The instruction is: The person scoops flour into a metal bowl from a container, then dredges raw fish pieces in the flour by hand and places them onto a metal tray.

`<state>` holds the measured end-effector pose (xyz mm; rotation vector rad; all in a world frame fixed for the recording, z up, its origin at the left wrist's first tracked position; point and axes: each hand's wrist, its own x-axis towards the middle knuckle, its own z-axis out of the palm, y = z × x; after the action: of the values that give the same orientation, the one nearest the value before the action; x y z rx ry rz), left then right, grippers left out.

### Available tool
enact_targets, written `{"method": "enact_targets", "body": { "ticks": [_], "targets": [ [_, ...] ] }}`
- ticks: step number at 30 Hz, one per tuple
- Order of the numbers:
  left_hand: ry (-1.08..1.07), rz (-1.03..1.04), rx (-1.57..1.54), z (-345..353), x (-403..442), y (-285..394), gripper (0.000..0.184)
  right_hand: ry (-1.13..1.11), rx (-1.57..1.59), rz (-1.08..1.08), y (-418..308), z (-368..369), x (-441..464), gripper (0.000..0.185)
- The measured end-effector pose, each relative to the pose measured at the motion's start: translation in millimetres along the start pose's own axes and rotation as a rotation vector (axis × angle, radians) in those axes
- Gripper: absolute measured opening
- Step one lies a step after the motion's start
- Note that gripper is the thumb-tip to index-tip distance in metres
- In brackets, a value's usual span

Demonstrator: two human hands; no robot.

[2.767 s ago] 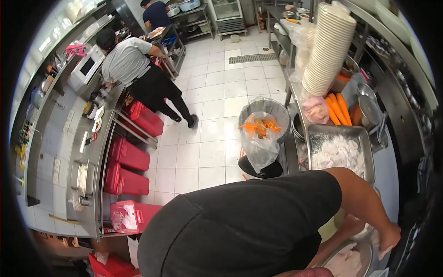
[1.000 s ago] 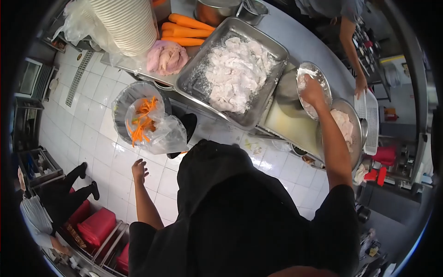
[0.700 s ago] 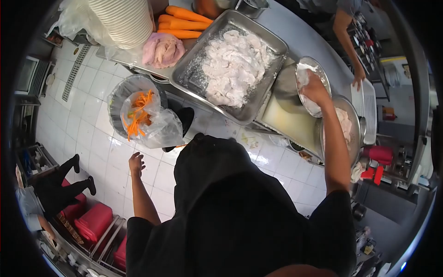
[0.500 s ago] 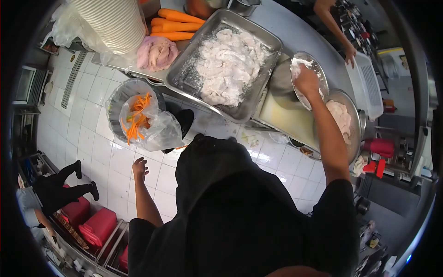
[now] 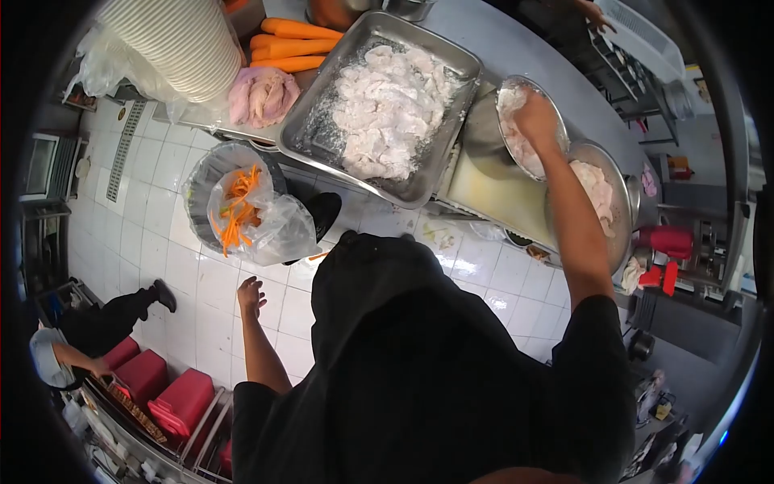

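Note:
My right hand [image 5: 535, 119] reaches into a metal bowl [image 5: 556, 168] of white powder; its fingertips and anything in them are hidden. My left hand [image 5: 251, 296] hangs over the tiled floor with its fingers apart and nothing in it. Left of the powder bowl, a steel tray [image 5: 314, 149] holds powder-coated pale pieces [image 5: 391, 109]. Pale raw meat [image 5: 592, 194] lies in a second round bowl [image 5: 621, 234] to the right. Between tray and bowls is a pale yellowish board or surface [image 5: 496, 200].
Carrots [image 5: 294, 47], pink meat [image 5: 262, 97] and stacked white containers [image 5: 173, 44] stand left of the tray. A lined bin [image 5: 197, 194] holds orange peelings [image 5: 239, 214]. One co-worker's hand [image 5: 595, 16] is near a white basket [image 5: 641, 36]; another co-worker [image 5: 105, 323] is at lower left.
The co-worker at the upper right has moved the white basket up and away from the table. My right hand remains in the powder bowl, and the view has shifted slightly.

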<state>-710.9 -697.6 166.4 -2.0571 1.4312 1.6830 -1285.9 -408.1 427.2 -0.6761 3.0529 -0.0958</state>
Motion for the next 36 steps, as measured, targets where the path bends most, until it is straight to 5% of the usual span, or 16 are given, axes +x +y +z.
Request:
{"method": "enact_targets", "body": {
  "ticks": [5, 8, 12, 15, 21, 28, 33, 36],
  "targets": [
    [-0.003, -0.038, -0.009, 0, -3, -8, 0.047, -0.161, 0.013, -0.080, -4, -23, -15, 0.064],
    [-0.008, -0.050, 0.024, 2, 3, -15, 0.046, -0.288, 0.013, -0.128, 22, 26, -9, 0.065],
    [0.014, -0.054, 0.047, 7, -5, -6, 0.042, -0.208, -0.135, 0.064, -6, -12, -15, 0.062],
    [0.014, -0.034, 0.033, 6, -3, -9, 0.041, 0.063, -0.078, -0.038, -5, -22, -31, 0.060],
    [-0.018, -0.046, 0.067, 6, -1, -5, 0.043, -0.262, 0.136, -0.047, 12, 15, -21, 0.061],
    [-0.029, -0.019, 0.056, 5, -2, -2, 0.044, 0.073, -0.149, -0.022, -3, -1, -21, 0.053],
    [-0.019, -0.036, 0.050, 6, -8, -3, 0.043, -0.303, 0.379, -0.051, -10, -35, -31, 0.077],
    [-0.030, -0.031, 0.078, 10, -6, 4, 0.043, -0.267, 0.184, -0.133, 27, 35, -3, 0.082]
  ]
}}
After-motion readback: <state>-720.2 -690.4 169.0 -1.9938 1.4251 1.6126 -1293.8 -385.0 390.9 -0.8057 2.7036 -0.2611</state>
